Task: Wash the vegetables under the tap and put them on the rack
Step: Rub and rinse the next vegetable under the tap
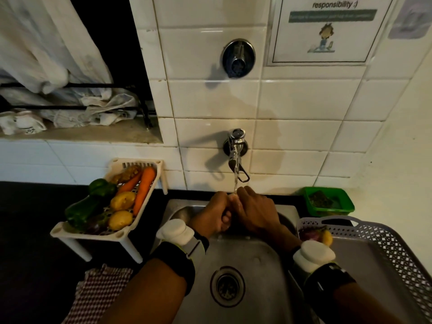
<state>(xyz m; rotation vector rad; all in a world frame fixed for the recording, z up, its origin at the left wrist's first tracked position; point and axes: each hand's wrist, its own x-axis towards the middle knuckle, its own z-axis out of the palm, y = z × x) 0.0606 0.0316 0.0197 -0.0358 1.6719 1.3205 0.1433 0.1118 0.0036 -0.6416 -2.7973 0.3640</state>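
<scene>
Water runs from the wall tap onto both of my hands over the steel sink. My left hand has its fingers curled, and my right hand lies against it. A small pale vegetable shows between them under the stream, mostly hidden. The beige rack stands on the left counter with green peppers, two carrots, two potatoes, ginger and a dark aubergine. On the right, a grey basket holds a purple onion and a yellow piece.
A green tub with a scouring pad sits behind the basket. A checked cloth lies on the dark counter at the front left. The sink drain is in front of me. Cloths hang in the wall recess, upper left.
</scene>
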